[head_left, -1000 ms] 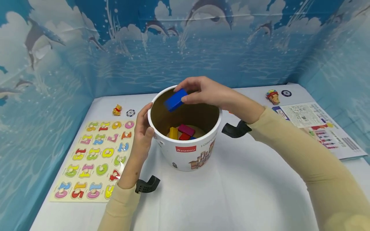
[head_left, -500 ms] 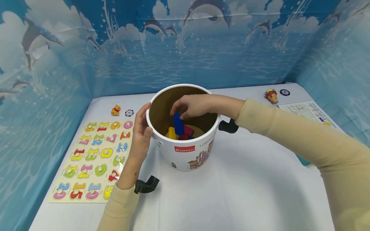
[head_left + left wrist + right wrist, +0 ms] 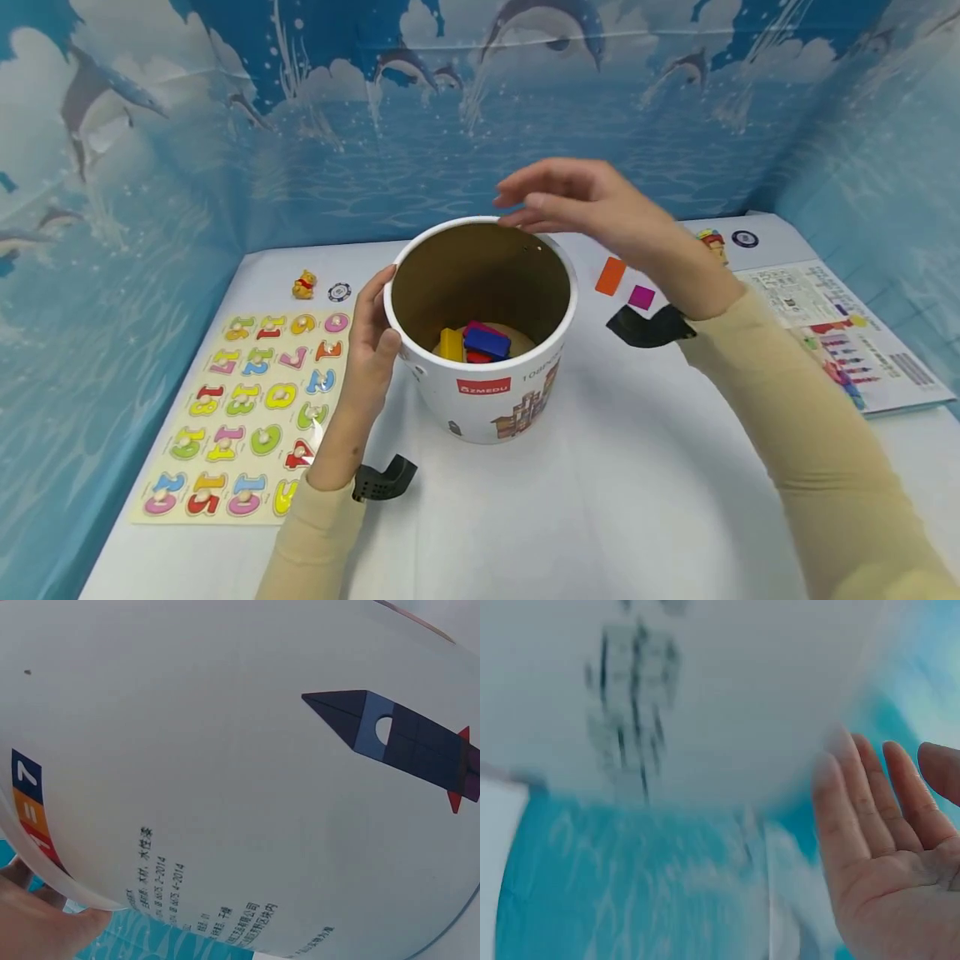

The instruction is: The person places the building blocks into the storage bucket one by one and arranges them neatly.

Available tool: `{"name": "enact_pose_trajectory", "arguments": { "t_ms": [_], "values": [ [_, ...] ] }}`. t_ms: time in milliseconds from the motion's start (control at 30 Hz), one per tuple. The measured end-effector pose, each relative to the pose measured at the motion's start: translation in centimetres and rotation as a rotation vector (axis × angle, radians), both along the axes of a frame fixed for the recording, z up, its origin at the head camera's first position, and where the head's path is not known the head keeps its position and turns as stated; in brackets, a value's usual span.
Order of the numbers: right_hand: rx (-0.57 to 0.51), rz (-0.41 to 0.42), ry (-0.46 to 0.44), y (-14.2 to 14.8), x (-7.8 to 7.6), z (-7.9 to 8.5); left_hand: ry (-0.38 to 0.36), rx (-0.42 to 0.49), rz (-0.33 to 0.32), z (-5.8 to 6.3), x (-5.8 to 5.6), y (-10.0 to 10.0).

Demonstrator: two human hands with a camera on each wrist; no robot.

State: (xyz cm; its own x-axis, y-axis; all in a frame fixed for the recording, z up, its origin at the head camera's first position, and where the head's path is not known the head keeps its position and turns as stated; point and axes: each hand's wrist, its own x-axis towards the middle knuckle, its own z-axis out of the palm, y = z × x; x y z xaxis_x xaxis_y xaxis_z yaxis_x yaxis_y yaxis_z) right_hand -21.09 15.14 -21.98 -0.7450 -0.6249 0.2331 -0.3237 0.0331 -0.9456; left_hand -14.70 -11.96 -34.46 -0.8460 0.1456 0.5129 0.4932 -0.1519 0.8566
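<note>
A white bucket [image 3: 432, 392] with a red label stands in the middle of the table, its mouth tilted into view. My left hand [image 3: 369, 354] holds its left rim, thumb and fingertips at the edge; in the left wrist view, the hand [image 3: 45, 922] shows at the rim in the lower left corner. Inside lie a blue block [image 3: 487, 342], a yellow block [image 3: 451, 344] and a partly covered red block [image 3: 478, 357], with a bit of magenta behind. My right hand [image 3: 592, 204] is above the far right rim, holding nothing; the right wrist view shows its palm [image 3: 892, 877] with fingers extended.
An orange block [image 3: 611, 276] and a magenta block [image 3: 642, 297] lie right of the bucket. A number puzzle board [image 3: 247, 417] is at left, behind it a bear figurine [image 3: 303, 285] and a chip [image 3: 339, 292]. A printed book [image 3: 862, 342] lies at right, near another chip [image 3: 745, 239].
My right hand lowered the blue block into the bucket, let it go on the other blocks, then rose out toward the upper right. My left hand stayed at the rim.
</note>
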Motion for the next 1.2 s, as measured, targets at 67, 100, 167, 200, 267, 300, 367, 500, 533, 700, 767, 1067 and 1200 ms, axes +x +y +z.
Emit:
{"name": "enact_pose_trajectory", "arguments": {
  "t_ms": [67, 100, 167, 200, 267, 300, 367, 500, 533, 700, 767, 1067, 1200],
  "values": [
    [-0.163, -0.078, -0.070, 2.8, -0.2, -0.8, 0.005, -0.003, -0.006, 0.1, -0.1, 0.0],
    [-0.238, -0.124, -0.132, 4.0, -0.6, -1.6, 0.005, -0.009, -0.002, 0.1, -0.1, 0.0],
    [-0.344, -0.234, -0.281, 6.1, -1.6, -3.8, 0.001, -0.016, 0.005, 0.1, -0.1, -0.1],
    [-0.370, -0.306, -0.361, 6.8, -2.2, -5.1, -0.002, -0.017, 0.009, 0.0, -0.1, -0.1],
    [-0.346, -0.461, -0.479, 7.7, -3.3, -7.7, -0.007, -0.015, 0.013, 0.0, -0.1, -0.1],
    [-0.307, -0.534, -0.514, 7.9, -3.9, -9.0, -0.010, -0.015, 0.017, -0.1, 0.0, -0.1],
    [-0.181, -0.683, -0.531, 8.0, -5.0, -11.5, -0.014, -0.012, 0.018, -0.2, 0.0, -0.1],
    [0.048, -0.921, -0.489, 7.3, -6.5, -15.6, -0.020, -0.013, 0.019, -0.2, 0.0, 0.0],
    [0.092, -0.954, -0.470, 7.1, -6.7, -16.4, -0.020, -0.012, 0.020, -0.2, 0.1, 0.0],
    [0.209, -0.998, -0.409, 6.0, -7.4, -19.1, -0.018, -0.014, 0.018, -0.1, 0.2, 0.1],
    [0.298, -0.993, -0.363, 5.6, -7.4, -19.9, -0.018, -0.017, 0.014, -0.1, 0.2, 0.1],
    [0.371, -0.933, -0.213, 5.1, -6.8, -20.2, -0.018, -0.023, 0.016, 0.1, 0.1, 0.0],
    [0.126, -0.847, -0.377, 4.7, -5.7, -17.7, -0.019, -0.022, 0.012, 0.2, 0.1, 0.0]
  ]
}}
